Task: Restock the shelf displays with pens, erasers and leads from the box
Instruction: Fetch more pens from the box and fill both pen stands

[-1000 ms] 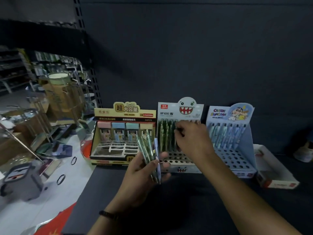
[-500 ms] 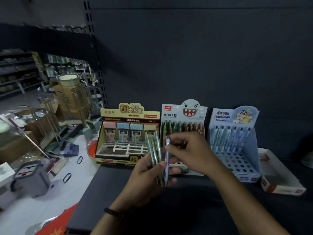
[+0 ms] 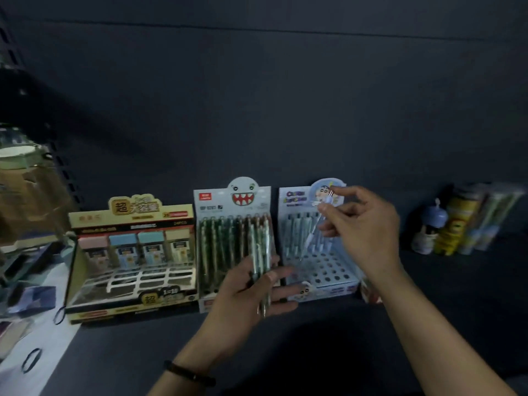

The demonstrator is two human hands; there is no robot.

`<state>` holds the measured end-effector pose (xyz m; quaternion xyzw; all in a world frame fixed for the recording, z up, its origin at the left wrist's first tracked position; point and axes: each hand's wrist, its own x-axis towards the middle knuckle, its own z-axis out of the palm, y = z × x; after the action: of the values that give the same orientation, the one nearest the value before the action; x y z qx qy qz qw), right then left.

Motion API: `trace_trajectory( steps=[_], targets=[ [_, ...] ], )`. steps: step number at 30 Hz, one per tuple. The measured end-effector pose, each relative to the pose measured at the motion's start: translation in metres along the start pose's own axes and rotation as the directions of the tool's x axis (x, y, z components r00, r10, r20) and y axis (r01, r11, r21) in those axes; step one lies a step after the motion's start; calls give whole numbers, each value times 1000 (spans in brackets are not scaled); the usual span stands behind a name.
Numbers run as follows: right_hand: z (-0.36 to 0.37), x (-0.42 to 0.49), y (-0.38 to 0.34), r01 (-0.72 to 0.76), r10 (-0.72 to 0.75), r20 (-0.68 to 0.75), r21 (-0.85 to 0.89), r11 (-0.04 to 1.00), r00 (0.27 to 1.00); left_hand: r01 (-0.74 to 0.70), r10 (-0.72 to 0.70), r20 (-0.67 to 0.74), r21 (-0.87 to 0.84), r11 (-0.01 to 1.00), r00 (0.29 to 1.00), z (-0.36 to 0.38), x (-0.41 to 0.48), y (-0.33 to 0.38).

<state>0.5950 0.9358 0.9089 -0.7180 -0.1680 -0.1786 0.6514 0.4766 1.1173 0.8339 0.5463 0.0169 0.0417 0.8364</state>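
Lightly, my right grip (image 3: 368,232) pinches one pale pen (image 3: 313,231) near its top, at one o'clock above the blue display (image 3: 325,277); likely light, stiff, slick. Left grip (image 3: 243,292) clasps spare pens (image 3: 261,252).

A stationery shop: a dark shelf (image 3: 428,310) carries branded retail stands, a lead display box (image 3: 131,252) at 11 o'clock, a pen display box (image 3: 225,232) at 12, and a slotted upright (image 3: 64,172) at 10.
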Motion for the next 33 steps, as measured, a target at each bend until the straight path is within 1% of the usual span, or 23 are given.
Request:
trace_trajectory(
  steps=[2, 4, 6, 11, 16, 19, 21, 25, 27, 29, 31, 33],
  targets=[
    [-10, 10, 8, 33, -35, -27, -68, 997, 999, 24, -24, -15, -14, 1000, 1000, 13, 8, -7],
    [-15, 17, 19, 70, -77, -34, -171, 983, 996, 43, -45, -41, -44, 998, 998, 22, 13, -15],
    [-15, 20, 31, 97, -107, -31, -231, 968, 994, 71, -74, -48, -58, 996, 996, 26, 14, -22],
    [-8, 23, 59, 172, -185, -9, -322, 931, 983, 126, -124, -41, 44, 991, 991, 25, 11, -31],
    [-2, 29, 82, 183, -188, 34, -444, 877, 982, 149, -144, -56, 103, 983, 988, 27, 11, -41],
    [2, 31, 90, 139, -146, 24, -480, 866, 989, 154, -151, -36, 110, 982, 988, 25, 10, -42],
    [4, 33, 90, 138, -122, 65, -512, 848, 990, 153, -150, -34, 100, 983, 988, 24, 11, -41],
    [7, 37, 84, 189, -110, 166, -612, 768, 980, 138, -134, -55, 82, 987, 989, 22, 11, -40],
    [5, 40, 80, 192, -85, 195, -637, 747, 977, 126, -122, -60, 73, 989, 991, 21, 11, -40],
    [3, 39, 73, 177, -57, 204, -639, 748, 977, 115, -111, -74, 60, 992, 991, 19, 11, -38],
    [2, 29, 64, 150, -72, 150, -612, 777, 986, 102, -98, -93, 40, 994, 991, 17, 11, -36],
    [3, 15, 52, 142, -107, 96, -543, 827, 990, 86, -84, -100, 18, 996, 991, 18, 10, -33]
  ],
)
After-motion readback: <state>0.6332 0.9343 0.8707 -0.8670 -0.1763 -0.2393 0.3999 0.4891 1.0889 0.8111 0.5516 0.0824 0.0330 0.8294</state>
